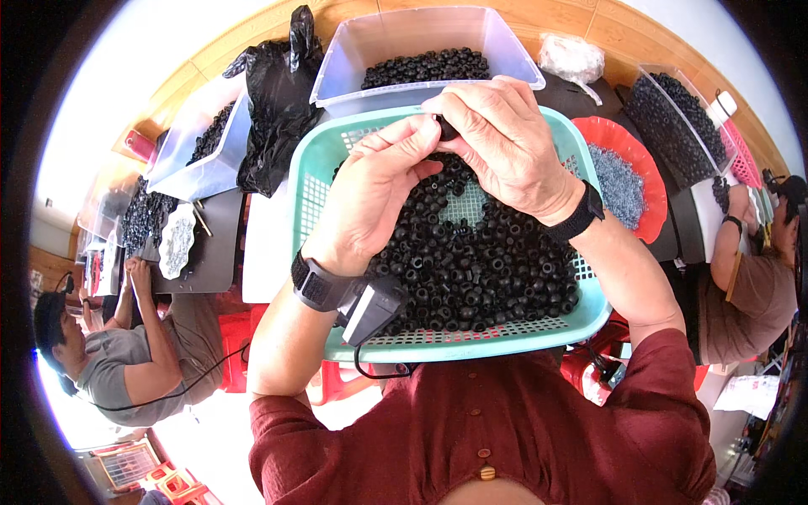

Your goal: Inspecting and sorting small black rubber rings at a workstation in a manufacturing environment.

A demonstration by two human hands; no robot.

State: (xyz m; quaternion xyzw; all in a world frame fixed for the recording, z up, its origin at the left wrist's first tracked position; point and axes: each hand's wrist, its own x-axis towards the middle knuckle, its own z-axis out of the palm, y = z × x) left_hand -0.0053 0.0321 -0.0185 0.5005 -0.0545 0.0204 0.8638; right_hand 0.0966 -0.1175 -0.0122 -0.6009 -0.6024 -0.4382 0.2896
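Observation:
A teal plastic basket (446, 347) with lattice walls stands in front of me, holding a heap of small black round plastic pieces with holes (475, 273). Over its far part my two hands meet. My left hand (370, 185) and my right hand (505, 151) are closed at the fingertips around one small black plastic piece (446, 128). Fingers cover most of that piece, so its exact shape is hidden. A strapped box-shaped device (370, 307) sits on my left wrist, and a black band (581, 215) circles the right one.
Behind the basket stands a clear bin (429, 91) of black pieces. A red scalloped dish (652, 189) of small grey-blue parts lies at the right, near another clear bin (677, 126). A black plastic bag (282, 118) and more bins are at the left. A person (143, 345) works on each side.

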